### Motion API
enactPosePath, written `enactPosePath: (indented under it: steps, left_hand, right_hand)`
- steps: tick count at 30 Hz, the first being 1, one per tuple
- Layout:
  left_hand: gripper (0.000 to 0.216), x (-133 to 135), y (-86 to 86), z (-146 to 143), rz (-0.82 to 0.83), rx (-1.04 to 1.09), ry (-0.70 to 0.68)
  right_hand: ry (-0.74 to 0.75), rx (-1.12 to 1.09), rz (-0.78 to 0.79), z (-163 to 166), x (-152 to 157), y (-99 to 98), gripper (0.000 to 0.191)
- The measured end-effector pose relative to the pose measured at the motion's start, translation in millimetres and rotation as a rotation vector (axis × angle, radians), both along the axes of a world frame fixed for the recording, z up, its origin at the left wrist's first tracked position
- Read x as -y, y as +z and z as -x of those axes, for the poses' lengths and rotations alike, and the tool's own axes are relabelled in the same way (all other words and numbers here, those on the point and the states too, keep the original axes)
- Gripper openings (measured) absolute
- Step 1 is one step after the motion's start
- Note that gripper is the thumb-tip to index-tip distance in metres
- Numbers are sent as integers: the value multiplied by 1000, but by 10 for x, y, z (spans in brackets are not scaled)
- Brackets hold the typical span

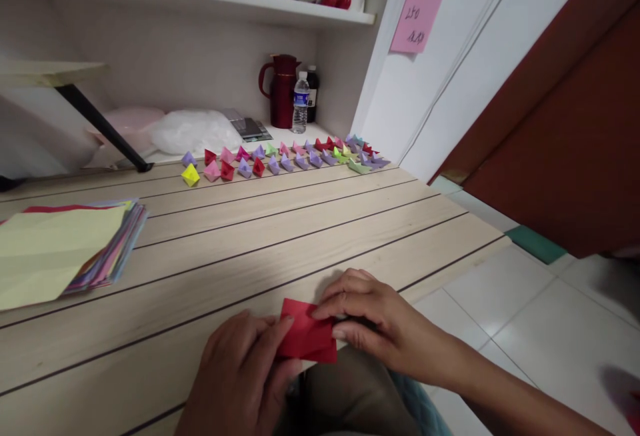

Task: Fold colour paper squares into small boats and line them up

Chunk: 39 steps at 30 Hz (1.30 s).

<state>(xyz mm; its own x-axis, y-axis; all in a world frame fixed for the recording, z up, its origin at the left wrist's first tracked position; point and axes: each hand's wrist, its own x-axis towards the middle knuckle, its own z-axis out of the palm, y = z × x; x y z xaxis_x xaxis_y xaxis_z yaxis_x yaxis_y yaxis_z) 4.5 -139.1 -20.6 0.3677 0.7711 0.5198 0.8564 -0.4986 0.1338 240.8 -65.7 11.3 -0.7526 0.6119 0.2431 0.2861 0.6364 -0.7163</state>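
A folded red sheet of paper (306, 329) is held at the table's near edge, partly over my lap. My left hand (245, 366) grips its left side, the fingers bent around the edge. On the right side, my right hand (367, 316) has its fingertips on the paper's upper face and the thumb at its right edge. Loose flaps show along the paper's lower right. A stack of coloured paper (65, 246), pale yellow on top, lies to the left of my hands.
Rows of small folded paper boats (260, 159) line the table's back edge. Behind them stand a dark red jug (284, 93) and a water bottle (300, 104). White plastic bags (195, 131) lie back left, beside a black metal leg (103, 126). The wooden table (240, 236) ends at the right above tiled floor.
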Motion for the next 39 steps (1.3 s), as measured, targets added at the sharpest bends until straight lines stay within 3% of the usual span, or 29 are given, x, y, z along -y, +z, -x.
enactPosePath:
  steps: [10,19,22,28,35,39]
  left_hand:
    - [25,-4,15,-61,25,93,29]
    - [42,38,-58,-8,87,24,36]
    - [38,22,-54,-24,113,26,62]
    - [31,22,-3,-215,155,76,251]
    - [38,106,61,-325,137,-123,249]
    - [39,115,49,-359,134,-75,280]
  right_hand:
    - [84,36,8,-76,-58,-24,45]
    - [26,55,18,-31,-24,-14,29]
    - [-2,29,29,-8,-18,-3,23]
    - [27,82,15,-21,-17,23,26]
    - [71,102,-2,-52,-30,16,27]
    - [100,123,-24,-59,-48,22,33]
